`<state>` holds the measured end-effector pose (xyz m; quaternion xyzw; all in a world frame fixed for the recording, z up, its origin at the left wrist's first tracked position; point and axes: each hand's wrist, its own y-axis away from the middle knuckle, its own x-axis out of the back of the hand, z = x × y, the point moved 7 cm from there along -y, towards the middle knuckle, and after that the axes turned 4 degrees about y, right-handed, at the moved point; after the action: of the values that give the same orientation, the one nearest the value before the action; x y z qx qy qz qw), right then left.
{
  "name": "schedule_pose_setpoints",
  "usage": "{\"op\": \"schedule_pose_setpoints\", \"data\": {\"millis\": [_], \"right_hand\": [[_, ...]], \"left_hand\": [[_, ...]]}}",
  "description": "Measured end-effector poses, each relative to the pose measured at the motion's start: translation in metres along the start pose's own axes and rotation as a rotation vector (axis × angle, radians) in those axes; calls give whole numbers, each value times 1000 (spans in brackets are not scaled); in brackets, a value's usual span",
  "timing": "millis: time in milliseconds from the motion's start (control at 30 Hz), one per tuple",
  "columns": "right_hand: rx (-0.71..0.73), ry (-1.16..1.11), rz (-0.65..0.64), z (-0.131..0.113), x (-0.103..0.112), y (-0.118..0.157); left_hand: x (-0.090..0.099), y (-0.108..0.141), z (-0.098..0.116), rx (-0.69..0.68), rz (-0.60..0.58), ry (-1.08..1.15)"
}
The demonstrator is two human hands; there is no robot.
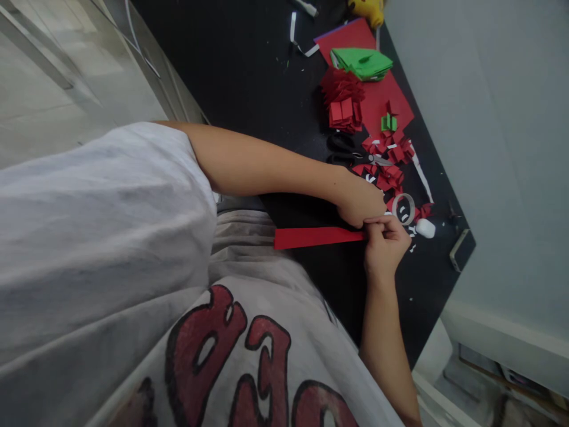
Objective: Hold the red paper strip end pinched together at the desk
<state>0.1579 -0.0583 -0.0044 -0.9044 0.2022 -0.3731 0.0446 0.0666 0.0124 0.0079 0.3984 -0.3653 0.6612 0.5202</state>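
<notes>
A long red paper strip point(317, 237) stretches from over my lap to my two hands, which meet at its far end above the black table. My right hand point(386, 242) is closed, with thumb and fingers pinched at that end of the strip. Beside it and touching it, my left hand point(362, 200) is curled closed, knuckles up; its fingertips are hidden, so I cannot make out what they grip. Just past the hands lie a roll of clear tape point(403, 209) and folded red paper pieces point(391, 177). Black-handled scissors point(351, 157) rest next to my left wrist.
On the black table point(235, 65) are stacked red folded paper point(342, 98), green folded paper point(362, 62), red sheets point(377, 107), a white rounded case point(425, 228) and a phone point(462, 250). White paper scraps are scattered around. A pale wall point(480, 118) borders the table's far edge.
</notes>
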Motion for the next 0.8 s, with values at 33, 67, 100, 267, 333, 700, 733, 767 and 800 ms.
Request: {"op": "schedule_pose_setpoints", "data": {"millis": [33, 67, 100, 267, 333, 700, 733, 767, 800], "right_hand": [[-4, -4, 0, 0, 0, 0], [-8, -7, -1, 0, 0, 0], [-11, -11, -1, 0, 0, 0], [-5, -34, 7, -2, 0, 0], [-6, -32, 11, -2, 0, 0], [1, -37, 10, -2, 0, 0], [0, -37, 10, -2, 0, 0], [-1, -38, 9, -2, 0, 0], [-4, -41, 8, -1, 0, 0]], "left_hand": [[0, 0, 0, 2, -5, 3], [0, 0, 0, 3, -11, 5], [0, 1, 0, 4, -16, 5], [0, 2, 2, -11, -33, -43], [0, 2, 2, -19, -31, -42], [2, 1, 1, 6, 6, 20], [3, 2, 1, 11, 15, 41], [3, 2, 1, 14, 22, 59], [4, 2, 0, 14, 29, 70]]}}
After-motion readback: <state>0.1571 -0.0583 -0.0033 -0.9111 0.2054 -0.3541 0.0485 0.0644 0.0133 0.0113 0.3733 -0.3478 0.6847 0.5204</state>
